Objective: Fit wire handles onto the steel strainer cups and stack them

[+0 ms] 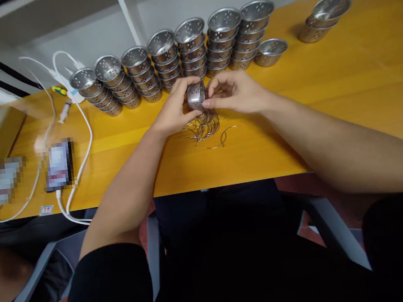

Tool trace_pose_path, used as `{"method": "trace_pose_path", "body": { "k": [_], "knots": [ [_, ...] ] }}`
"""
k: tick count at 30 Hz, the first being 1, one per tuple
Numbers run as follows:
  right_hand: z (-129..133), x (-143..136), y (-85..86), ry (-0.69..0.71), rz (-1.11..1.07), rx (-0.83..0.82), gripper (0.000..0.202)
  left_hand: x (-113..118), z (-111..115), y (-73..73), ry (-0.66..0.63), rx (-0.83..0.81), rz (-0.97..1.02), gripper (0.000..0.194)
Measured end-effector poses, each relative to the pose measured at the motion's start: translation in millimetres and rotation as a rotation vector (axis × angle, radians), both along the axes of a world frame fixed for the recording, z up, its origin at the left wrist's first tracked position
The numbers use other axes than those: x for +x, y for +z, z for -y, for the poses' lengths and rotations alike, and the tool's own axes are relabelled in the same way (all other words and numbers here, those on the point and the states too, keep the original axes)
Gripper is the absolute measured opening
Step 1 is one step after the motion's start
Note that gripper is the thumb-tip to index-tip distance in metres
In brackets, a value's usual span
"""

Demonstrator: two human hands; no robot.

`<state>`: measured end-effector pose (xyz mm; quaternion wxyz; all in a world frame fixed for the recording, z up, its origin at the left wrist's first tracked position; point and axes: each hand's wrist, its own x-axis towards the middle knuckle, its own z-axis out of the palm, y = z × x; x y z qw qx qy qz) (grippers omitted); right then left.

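A small perforated metal cup (pixel 196 96) is tilted on its side above the table, its opening toward the right. My left hand (pixel 175 103) grips it between the thumb below and the fingers above. At the cup's rim, my right hand (pixel 236 92) has its thumb and fingers pinched together; whatever they hold, if anything, is too small to make out. Beneath the cup lies a heap of thin curved metal wires (pixel 206 126). A few loose curved wires (pixel 222 138) rest just right of the heap.
Several stacks of perforated cups (pixel 162 54) line the back of the table (pixel 325 94). A single cup (pixel 271 52) and a short stack (pixel 318 26) stand farther right. At left are a phone (pixel 58 166), white cables (pixel 90 134), a syringe (pixel 64 111) and a cardboard box (pixel 4 128).
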<state>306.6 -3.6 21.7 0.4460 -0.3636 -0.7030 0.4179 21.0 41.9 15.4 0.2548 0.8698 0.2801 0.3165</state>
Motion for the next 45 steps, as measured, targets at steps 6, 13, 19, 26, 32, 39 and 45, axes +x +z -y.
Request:
{"method": "trace_pose_path", "body": {
  "k": [6, 13, 19, 26, 32, 39, 45],
  "knots": [
    [-1.7, -1.0, 2.8, -0.016, 0.039, 0.044, 0.068, 3.3, 3.9, 6.3, 0.037, -0.018, -0.002, 0.084],
    [4.7, -2.8, 0.2, -0.161, 0.084, 0.235, 0.063, 2.9, 2.5, 9.2, 0.039, 0.014, -0.008, 0.085],
    [7.2, -7.6, 1.5, -0.196, 0.045, 0.252, 0.064, -0.3, -3.3, 3.3, 0.029, 0.072, -0.001, 0.092],
    [13.6, 4.5, 17.7, -0.027, 0.067, 0.237, 0.064, -7.4, -24.4, -16.3, 0.087, 0.084, 0.024, 0.095],
    [5.4, 33.1, 13.6, 0.062, 0.416, 0.208, 0.068, -14.6, -39.3, -27.5, 0.175, 0.160, 0.039, 0.100],
    [13.3, 32.7, 26.3, -0.058, 0.500, 0.258, 0.066, -7.0, -28.6, -28.9, 0.132, 0.044, 0.094, 0.108],
    [26.6, 14.8, 32.5, -0.013, 0.406, 0.329, 0.069, -0.2, -11.8, -23.7, 0.009, -0.038, 0.073, 0.096]
  ]
}}
